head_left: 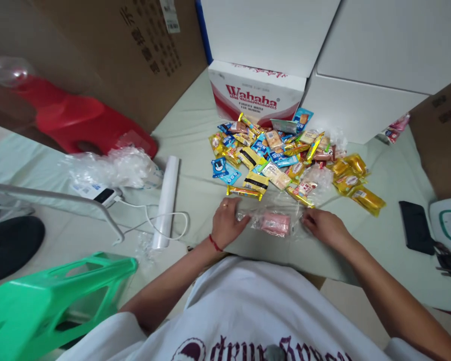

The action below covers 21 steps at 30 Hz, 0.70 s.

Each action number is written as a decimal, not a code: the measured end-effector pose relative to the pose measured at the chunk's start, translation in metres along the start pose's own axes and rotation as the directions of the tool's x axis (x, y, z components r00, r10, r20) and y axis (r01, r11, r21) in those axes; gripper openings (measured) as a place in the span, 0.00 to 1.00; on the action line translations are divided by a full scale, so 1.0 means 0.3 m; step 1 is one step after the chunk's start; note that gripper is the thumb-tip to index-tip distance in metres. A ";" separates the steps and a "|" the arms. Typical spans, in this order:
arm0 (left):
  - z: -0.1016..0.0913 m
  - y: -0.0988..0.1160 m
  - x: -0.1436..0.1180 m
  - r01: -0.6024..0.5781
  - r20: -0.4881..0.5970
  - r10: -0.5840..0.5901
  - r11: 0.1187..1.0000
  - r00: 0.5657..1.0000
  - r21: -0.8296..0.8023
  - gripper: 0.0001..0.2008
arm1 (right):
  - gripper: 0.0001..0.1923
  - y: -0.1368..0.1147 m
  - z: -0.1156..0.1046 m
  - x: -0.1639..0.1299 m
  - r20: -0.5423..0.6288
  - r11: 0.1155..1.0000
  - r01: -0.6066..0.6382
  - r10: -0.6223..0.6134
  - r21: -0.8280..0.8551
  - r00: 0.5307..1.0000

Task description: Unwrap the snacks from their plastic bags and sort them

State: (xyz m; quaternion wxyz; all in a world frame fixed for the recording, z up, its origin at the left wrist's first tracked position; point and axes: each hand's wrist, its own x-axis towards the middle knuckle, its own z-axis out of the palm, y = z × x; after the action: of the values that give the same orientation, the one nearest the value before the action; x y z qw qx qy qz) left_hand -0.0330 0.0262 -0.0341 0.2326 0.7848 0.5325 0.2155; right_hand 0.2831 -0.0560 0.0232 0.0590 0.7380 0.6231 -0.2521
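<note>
A clear plastic bag point(252, 222) with a pink packet point(276, 224) inside lies near the front edge of the cloth-covered surface. At the bag's left edge is my left hand point(227, 223), its fingers curled and the thumb against the plastic. My right hand point(326, 226) pinches the bag's right side between bent fingers and thumb. Just beyond the bag spreads a heap of wrapped snacks: a yellow stick packet point(244, 191), a yellow-and-black packet point(256, 181), blue packets point(218, 167) and gold-wrapped cakes point(367, 198) at the right.
A Wahaha carton point(256, 95) stands behind the heap. To the left lie a white roll point(166, 203), a white cable point(147, 213), crumpled plastic point(124, 168) and a red jug point(78, 120). A green stool point(63, 296) stands lower left. A dark phone-like object point(416, 227) lies right.
</note>
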 end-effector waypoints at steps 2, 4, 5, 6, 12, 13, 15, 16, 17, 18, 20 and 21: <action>0.018 0.005 0.006 -0.021 -0.060 0.019 0.999 0.998 -0.038 0.30 | 0.06 -0.035 -0.050 -0.009 -0.073 0.998 0.019 -0.023 -0.060 0.997; 0.027 0.014 0.017 -0.018 -0.036 0.016 0.998 0.999 -0.062 0.33 | 0.13 -0.070 -0.089 -0.004 -0.187 0.987 0.113 -0.134 -0.118 0.973; 0.029 0.020 0.022 -0.008 -0.006 0.007 0.997 1.000 -0.073 0.35 | 0.19 -0.088 -0.101 0.007 -0.246 0.970 0.186 -0.220 -0.155 0.944; 0.029 0.027 0.028 0.001 0.026 0.001 0.996 1.000 -0.087 0.36 | 0.25 -0.105 -0.108 0.026 -0.294 0.942 0.269 -0.319 -0.198 0.901; 0.027 0.070 0.061 -0.016 0.093 0.034 0.982 0.995 -0.189 0.46 | 0.22 -0.202 -0.105 0.237 -0.218 0.718 0.641 -0.694 -0.271 0.686; 0.026 0.076 0.068 -0.011 0.106 0.033 0.980 0.994 -0.197 0.47 | 0.16 -0.216 -0.114 0.271 -0.190 0.701 0.669 -0.712 -0.247 0.676; 0.024 0.085 0.082 0.012 0.153 0.019 0.980 0.988 -0.197 0.45 | 0.10 -0.241 -0.144 0.320 -0.139 0.680 0.707 -0.733 -0.196 0.666; 0.023 0.087 0.090 0.027 0.182 0.008 0.982 0.983 -0.189 0.43 | 0.10 -0.253 -0.163 0.334 -0.109 0.673 0.719 -0.739 -0.173 0.665; 0.022 0.088 0.098 0.044 0.212 -0.006 0.983 0.977 -0.177 0.40 | 0.10 -0.263 -0.183 0.341 -0.076 0.674 0.723 -0.737 -0.151 0.672; 0.021 0.088 0.106 0.062 0.236 -0.022 0.985 0.972 -0.162 0.37 | 0.11 -0.273 -0.200 0.342 -0.046 0.688 0.714 -0.724 -0.130 0.689; 0.019 0.085 0.121 0.097 0.274 -0.058 0.987 0.960 -0.132 0.29 | 0.11 -0.288 -0.225 0.330 0.001 0.745 0.660 -0.663 -0.100 0.749; 0.018 0.083 0.127 0.110 0.291 -0.072 0.987 0.954 -0.117 0.23 | 0.10 -0.293 -0.230 0.321 0.007 0.783 0.616 -0.618 -0.089 0.786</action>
State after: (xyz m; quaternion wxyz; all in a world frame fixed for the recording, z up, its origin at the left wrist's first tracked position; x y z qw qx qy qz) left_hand 0.0013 0.0531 -0.0202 0.3678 0.7653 0.5136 0.1236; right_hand 0.2295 0.0764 0.0599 -0.0017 0.4937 0.8409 -0.2217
